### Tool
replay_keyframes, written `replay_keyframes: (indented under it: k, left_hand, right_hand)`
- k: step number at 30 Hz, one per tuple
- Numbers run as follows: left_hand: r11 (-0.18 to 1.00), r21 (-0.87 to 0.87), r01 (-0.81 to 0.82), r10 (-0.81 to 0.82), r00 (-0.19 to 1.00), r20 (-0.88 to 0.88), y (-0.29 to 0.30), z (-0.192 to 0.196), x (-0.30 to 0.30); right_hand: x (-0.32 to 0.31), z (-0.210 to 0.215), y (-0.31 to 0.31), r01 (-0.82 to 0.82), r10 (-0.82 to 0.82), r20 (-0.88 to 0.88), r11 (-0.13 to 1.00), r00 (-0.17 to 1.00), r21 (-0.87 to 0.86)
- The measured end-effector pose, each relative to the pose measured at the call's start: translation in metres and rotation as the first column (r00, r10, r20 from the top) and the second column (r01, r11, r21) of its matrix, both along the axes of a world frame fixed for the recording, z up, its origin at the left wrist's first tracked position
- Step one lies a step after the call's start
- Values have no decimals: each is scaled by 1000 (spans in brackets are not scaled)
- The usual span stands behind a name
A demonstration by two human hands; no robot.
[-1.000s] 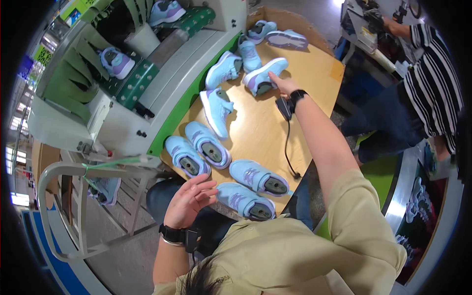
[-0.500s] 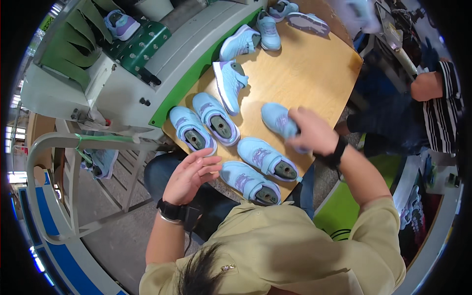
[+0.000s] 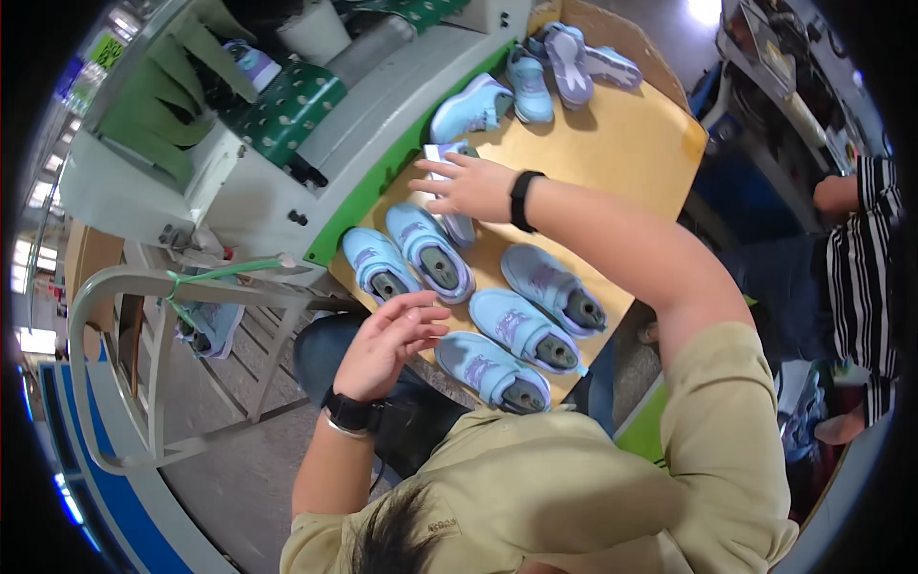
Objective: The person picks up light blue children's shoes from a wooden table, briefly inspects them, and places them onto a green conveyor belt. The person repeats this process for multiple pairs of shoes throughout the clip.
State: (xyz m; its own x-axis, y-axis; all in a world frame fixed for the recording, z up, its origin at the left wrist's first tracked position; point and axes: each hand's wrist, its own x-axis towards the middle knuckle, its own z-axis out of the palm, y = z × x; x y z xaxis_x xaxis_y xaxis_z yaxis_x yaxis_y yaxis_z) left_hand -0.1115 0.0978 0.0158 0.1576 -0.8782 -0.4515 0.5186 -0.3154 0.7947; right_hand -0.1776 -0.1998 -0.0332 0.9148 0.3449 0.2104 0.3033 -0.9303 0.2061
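Observation:
My right hand [image 3: 470,187] reaches to the far left of the wooden tabletop, fingers spread over a light blue and white sneaker [image 3: 461,228] lying on its side. Whether the fingers touch it, I cannot tell. My left hand [image 3: 390,346] hovers by the near edge, fingers loosely apart and nothing in it. Beside it, three light blue sneakers with purple details stand in a slanted row: a near one [image 3: 490,371], a middle one [image 3: 521,325] and a right one [image 3: 550,285]. Two more, a left sneaker [image 3: 375,263] and its neighbour [image 3: 427,251], stand left of them.
Several sneakers [image 3: 531,86] crowd the far end of the wooden tabletop [image 3: 631,158]. Along the left runs a machine with a green belt [image 3: 296,115] carrying a sneaker [image 3: 253,65]. A metal rack [image 3: 143,277] is at lower left. Another person in a striped top [image 3: 865,277] is at right.
My right hand has let go of the right sneaker, which now stands in the row, and has moved far left. Another sneaker has appeared at the far end. My left hand stays near the edge.

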Motion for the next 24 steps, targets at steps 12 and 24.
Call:
replay_keyframes:
  k: [12, 24]
  left_hand:
    - [993, 71, -98, 95, 994, 55, 33, -12, 8]
    - [994, 100, -55, 43, 992, 117, 20, -24, 6]
  right_hand:
    - [-136, 36, -80, 453, -596, -261, 197, 760, 869]
    - [-203, 34, -41, 732, -302, -668, 328, 680, 597]
